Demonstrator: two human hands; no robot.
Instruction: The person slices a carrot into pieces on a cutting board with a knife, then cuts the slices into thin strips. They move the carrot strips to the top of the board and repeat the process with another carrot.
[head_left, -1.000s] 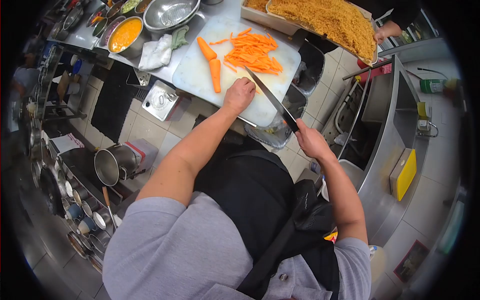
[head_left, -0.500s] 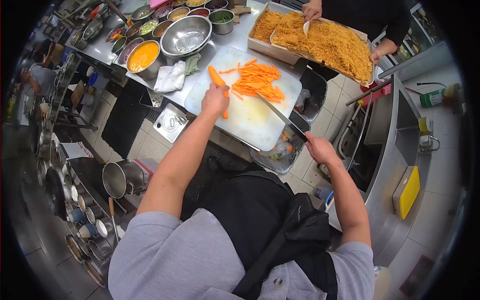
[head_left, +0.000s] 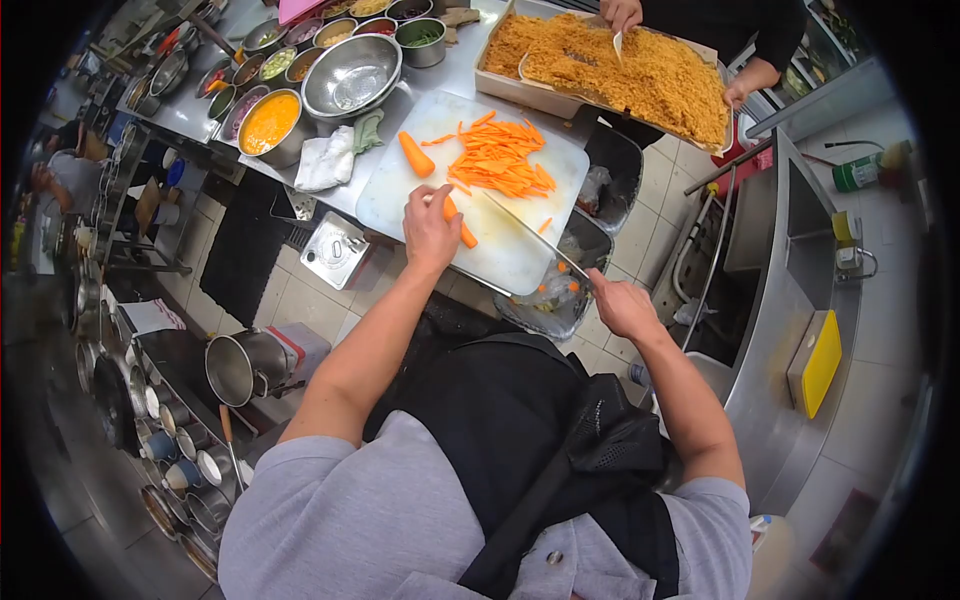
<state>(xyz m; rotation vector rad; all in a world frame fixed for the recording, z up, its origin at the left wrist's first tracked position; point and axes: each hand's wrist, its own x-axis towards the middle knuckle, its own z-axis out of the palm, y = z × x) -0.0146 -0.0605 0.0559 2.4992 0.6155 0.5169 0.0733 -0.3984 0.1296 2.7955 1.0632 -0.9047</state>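
My left hand [head_left: 430, 228] is closed on a carrot piece [head_left: 465, 236] near the close edge of the white cutting board [head_left: 510, 262]. The fingers cover part of this piece. In my right hand [head_left: 622, 305] is the handle of a long knife [head_left: 532, 231]. Its blade slants up and left over the board, its tip close to the cut strips. A thick carrot chunk [head_left: 416, 156] lies loose at the board's far left. Beside it, a heap of carrot strips [head_left: 500, 158] spreads across the far half.
Behind the board stand a steel bowl [head_left: 350, 78], a pot of orange liquid [head_left: 270, 122] and a folded cloth [head_left: 325, 160]. A co-worker's hand [head_left: 622, 14] works over a tray of orange-brown crumbly food [head_left: 640, 80]. Lined bins [head_left: 612, 180] sit below the board's right edge.
My left hand has moved down toward the near edge of the board. The carrot chunk at the far left now lies apart from it. The knife stays in my right hand, shifted slightly left.
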